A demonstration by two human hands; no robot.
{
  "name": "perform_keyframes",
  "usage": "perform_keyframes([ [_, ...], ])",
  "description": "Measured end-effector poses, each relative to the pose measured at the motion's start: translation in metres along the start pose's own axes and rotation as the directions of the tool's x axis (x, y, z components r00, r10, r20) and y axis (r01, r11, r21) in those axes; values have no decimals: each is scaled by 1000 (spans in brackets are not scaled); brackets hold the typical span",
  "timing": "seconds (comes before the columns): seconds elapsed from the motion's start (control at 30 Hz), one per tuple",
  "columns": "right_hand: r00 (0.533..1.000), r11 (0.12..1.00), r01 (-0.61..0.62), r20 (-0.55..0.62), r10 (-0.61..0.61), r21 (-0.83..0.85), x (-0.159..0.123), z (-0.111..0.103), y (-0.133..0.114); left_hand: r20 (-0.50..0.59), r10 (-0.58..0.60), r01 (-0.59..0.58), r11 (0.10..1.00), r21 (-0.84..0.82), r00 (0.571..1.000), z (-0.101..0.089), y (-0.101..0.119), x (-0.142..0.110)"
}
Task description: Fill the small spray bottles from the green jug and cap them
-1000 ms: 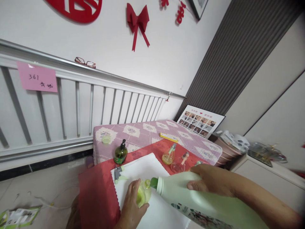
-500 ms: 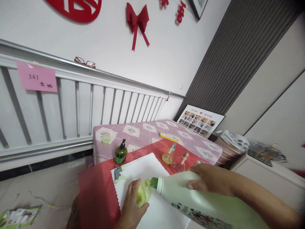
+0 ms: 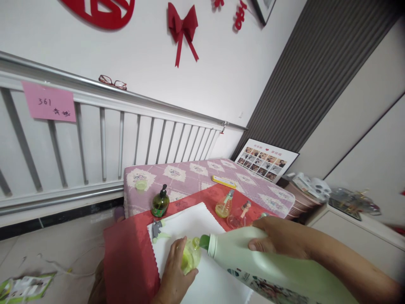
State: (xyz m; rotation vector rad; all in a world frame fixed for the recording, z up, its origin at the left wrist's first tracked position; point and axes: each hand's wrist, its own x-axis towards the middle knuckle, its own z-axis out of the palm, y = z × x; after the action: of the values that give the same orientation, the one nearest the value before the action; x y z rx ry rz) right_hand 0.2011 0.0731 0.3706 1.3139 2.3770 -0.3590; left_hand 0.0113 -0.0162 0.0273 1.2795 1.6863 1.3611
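My left hand [image 3: 177, 270] is wrapped round a small clear bottle [image 3: 192, 255] with yellow-green liquid inside, tilted over a white sheet [image 3: 202, 283]. In my right hand [image 3: 275, 236] is a large pale green jug [image 3: 249, 261], tipped nearly flat. The jug's dark green spout [image 3: 205, 242] meets the small bottle's mouth; whether liquid is flowing cannot be made out. A grey and green spray head [image 3: 157, 230] lies at the sheet's left corner. Behind the sheet stand a dark green pump bottle [image 3: 160, 202] and two clear spray bottles, one yellowish [image 3: 224, 206] and one pinkish [image 3: 237, 217].
Under the sheet lies a red cloth [image 3: 129, 253] on a table with a purple patterned cover [image 3: 183, 173]. A pale green cap [image 3: 141, 184] and a yellow box [image 3: 223, 182] rest farther back. A white radiator [image 3: 110, 139] runs along the wall.
The liquid in the small bottle looks slightly higher. Both hands and the jug have stayed almost where they were.
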Motion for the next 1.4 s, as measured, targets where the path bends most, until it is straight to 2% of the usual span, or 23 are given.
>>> perform_keyframes([
  [0.2, 1000, 1000, 3, 1, -3, 9, 0, 0, 1, -24, 14, -14, 1000, 3, 1000, -1, 1, -1],
  [1.4, 1000, 1000, -3, -4, 3, 3, 2, -1, 3, -7, 11, -11, 1000, 2, 1000, 1, -2, 1],
])
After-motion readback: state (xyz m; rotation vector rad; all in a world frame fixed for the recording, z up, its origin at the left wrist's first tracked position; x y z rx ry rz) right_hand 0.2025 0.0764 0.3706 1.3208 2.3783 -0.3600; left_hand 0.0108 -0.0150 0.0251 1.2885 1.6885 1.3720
